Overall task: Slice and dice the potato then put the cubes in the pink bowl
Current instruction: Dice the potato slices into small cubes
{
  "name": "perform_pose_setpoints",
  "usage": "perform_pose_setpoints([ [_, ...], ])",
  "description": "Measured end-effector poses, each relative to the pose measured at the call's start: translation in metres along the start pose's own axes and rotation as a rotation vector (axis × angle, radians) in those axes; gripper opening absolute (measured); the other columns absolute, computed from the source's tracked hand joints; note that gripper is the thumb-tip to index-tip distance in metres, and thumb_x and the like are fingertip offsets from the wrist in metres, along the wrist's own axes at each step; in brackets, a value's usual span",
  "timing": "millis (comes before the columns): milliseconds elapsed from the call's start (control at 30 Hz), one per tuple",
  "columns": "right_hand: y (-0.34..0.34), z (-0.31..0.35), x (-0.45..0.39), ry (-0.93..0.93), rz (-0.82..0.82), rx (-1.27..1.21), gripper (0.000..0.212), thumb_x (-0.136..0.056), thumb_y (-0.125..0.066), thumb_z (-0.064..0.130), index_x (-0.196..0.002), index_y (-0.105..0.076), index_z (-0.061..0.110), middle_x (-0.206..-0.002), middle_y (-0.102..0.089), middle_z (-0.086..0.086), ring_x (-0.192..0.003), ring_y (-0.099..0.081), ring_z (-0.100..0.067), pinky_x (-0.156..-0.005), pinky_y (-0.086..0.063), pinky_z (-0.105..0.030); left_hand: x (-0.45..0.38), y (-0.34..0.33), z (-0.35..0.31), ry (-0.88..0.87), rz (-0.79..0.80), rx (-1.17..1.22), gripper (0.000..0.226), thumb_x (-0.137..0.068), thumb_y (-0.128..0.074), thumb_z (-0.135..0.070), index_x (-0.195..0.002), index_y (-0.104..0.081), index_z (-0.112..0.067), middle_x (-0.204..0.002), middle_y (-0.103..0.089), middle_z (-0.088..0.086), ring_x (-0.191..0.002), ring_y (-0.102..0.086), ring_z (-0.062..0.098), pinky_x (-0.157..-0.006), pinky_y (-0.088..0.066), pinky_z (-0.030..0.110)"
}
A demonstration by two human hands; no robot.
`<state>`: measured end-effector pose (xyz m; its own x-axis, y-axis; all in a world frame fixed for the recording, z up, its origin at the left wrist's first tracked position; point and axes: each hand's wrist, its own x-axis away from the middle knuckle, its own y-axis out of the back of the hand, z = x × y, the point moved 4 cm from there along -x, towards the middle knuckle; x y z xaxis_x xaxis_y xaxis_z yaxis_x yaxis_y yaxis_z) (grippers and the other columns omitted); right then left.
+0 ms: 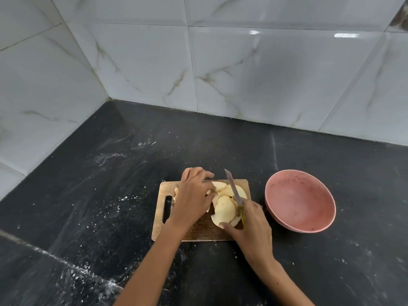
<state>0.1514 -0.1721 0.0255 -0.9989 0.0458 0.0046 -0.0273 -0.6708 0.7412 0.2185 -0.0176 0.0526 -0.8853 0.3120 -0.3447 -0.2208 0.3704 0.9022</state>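
Potato [223,209] is seen already cut into flat pale slices, fanned and overlapping on the right half of the wooden cutting board [162,228]. A few small scraps are noted at the board's left edge, near the handle slot.

Left hand [194,195] is laid over the left side of the slices, fingers bent down onto them; whether a slice is pinched or only pressed cannot be told.

Right hand [251,226] is wrapped round the yellow-green handle of the knife [233,188], blade pointed away over the slices, thumb tip touching the near slice.

Pink bowl [331,208] is set just right of the board on the dark counter [88,195]; no cubes are seen inside.

Handling judgement: slices are judged light, firm yet snappable, and wet, starchy faces are expected to slide on one another. Stacks are best kept low and held from above with fingertips tucked back, well clear of the blade. Dicing is judged not yet begun; cubes are best scooped up in small handfuls.
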Motion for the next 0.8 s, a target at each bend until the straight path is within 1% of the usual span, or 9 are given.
perform_pose_setpoints([
  [67,-0.008,0.0,0.002,0.042,0.008,0.022,0.08,-0.068,-0.084,0.036,-0.136,-0.044,0.025,-0.138,-0.046,0.008,-0.128,-0.041,-0.009,-0.087,-0.044,-0.023,0.004,0.008,0.001,0.062,-0.085,-0.029,0.007,-0.074,-0.08,-0.02,-0.077,-0.074,-0.018,-0.11,-0.066,-0.002,-0.113,-0.047,0.017,-0.101,-0.025,0.031],
  [133,-0.013,-0.001,0.002,0.066,0.004,0.03,0.085,-0.068,-0.084,0.034,-0.141,-0.041,0.024,-0.142,-0.045,0.005,-0.132,-0.039,-0.011,-0.09,-0.046,-0.027,0.011,0.017,0.002,0.126,-0.145,-0.05,0.003,-0.08,-0.076,-0.018,-0.082,-0.074,-0.017,-0.117,-0.063,0.001,-0.12,-0.045,0.02,-0.104,-0.022,0.032],
  [200,-0.014,-0.001,0.001,0.074,-0.015,0.034,0.083,-0.071,-0.083,0.031,-0.142,-0.041,0.022,-0.143,-0.046,0.003,-0.133,-0.04,-0.013,-0.091,-0.046,-0.027,0.02,0.026,0.003,0.167,-0.181,-0.05,0.004,-0.082,-0.075,-0.016,-0.085,-0.074,-0.017,-0.124,-0.061,0.002,-0.124,-0.042,0.021,-0.107,-0.02,0.032],
  [300,-0.015,0.0,-0.002,0.085,-0.024,0.034,0.079,-0.074,-0.081,0.029,-0.142,-0.041,0.02,-0.142,-0.047,0.001,-0.132,-0.042,-0.015,-0.091,-0.045,-0.028,0.041,0.038,0.006,0.194,-0.264,-0.035,0.003,-0.082,-0.075,-0.015,-0.083,-0.072,-0.014,-0.129,-0.06,0.003,-0.127,-0.041,0.022,-0.108,-0.024,0.038],
  [367,-0.015,0.0,-0.006,0.099,-0.035,0.039,0.078,-0.074,-0.081,0.028,-0.14,-0.042,0.018,-0.14,-0.049,0.0,-0.13,-0.045,-0.016,-0.091,-0.045,-0.028,0.059,0.043,0.004,0.175,-0.317,-0.041,0.004,-0.084,-0.072,-0.016,-0.082,-0.072,-0.013,-0.131,-0.059,0.002,-0.126,-0.043,0.022,-0.108,-0.025,0.038],
  [533,-0.013,0.004,-0.02,0.093,-0.027,0.045,0.071,-0.076,-0.079,0.025,-0.136,-0.044,0.014,-0.136,-0.052,-0.003,-0.125,-0.048,-0.019,-0.09,-0.043,-0.028,0.108,0.046,-0.009,0.091,-0.38,-0.079,0.017,-0.086,-0.061,-0.023,-0.083,-0.073,-0.011,-0.128,-0.057,0.002,-0.121,-0.047,0.023,-0.105,-0.032,0.04],
  [667,-0.009,0.011,-0.018,0.146,-0.013,0.063,0.073,-0.077,-0.079,0.021,-0.139,-0.043,0.012,-0.142,-0.047,-0.003,-0.132,-0.042,-0.018,-0.099,-0.042,-0.032,0.13,0.032,-0.02,0.045,-0.387,-0.114,0.02,-0.089,-0.059,-0.023,-0.083,-0.073,-0.01,-0.12,-0.053,0.0,-0.114,-0.049,0.022,-0.101,-0.034,0.037],
  [733,-0.003,0.013,-0.011,0.17,-0.029,0.071,0.062,-0.08,-0.077,0.022,-0.133,-0.048,0.013,-0.134,-0.052,-0.003,-0.122,-0.05,-0.018,-0.089,-0.045,-0.027,0.132,0.025,-0.026,0.034,-0.384,-0.154,0.02,-0.089,-0.057,-0.022,-0.083,-0.072,-0.01,-0.116,-0.051,0.0,-0.109,-0.049,0.022,-0.102,-0.031,0.034],
  [800,0.002,0.013,-0.001,0.2,-0.049,0.098,0.037,-0.085,-0.071,0.029,-0.116,-0.055,0.016,-0.115,-0.06,-0.001,-0.096,-0.058,-0.012,-0.072,-0.043,-0.018,0.134,0.017,-0.029,0.048,-0.365,-0.197,0.02,-0.088,-0.056,-0.023,-0.082,-0.071,-0.012,-0.114,-0.051,0.0,-0.107,-0.049,0.022,-0.1,-0.032,0.034],
])
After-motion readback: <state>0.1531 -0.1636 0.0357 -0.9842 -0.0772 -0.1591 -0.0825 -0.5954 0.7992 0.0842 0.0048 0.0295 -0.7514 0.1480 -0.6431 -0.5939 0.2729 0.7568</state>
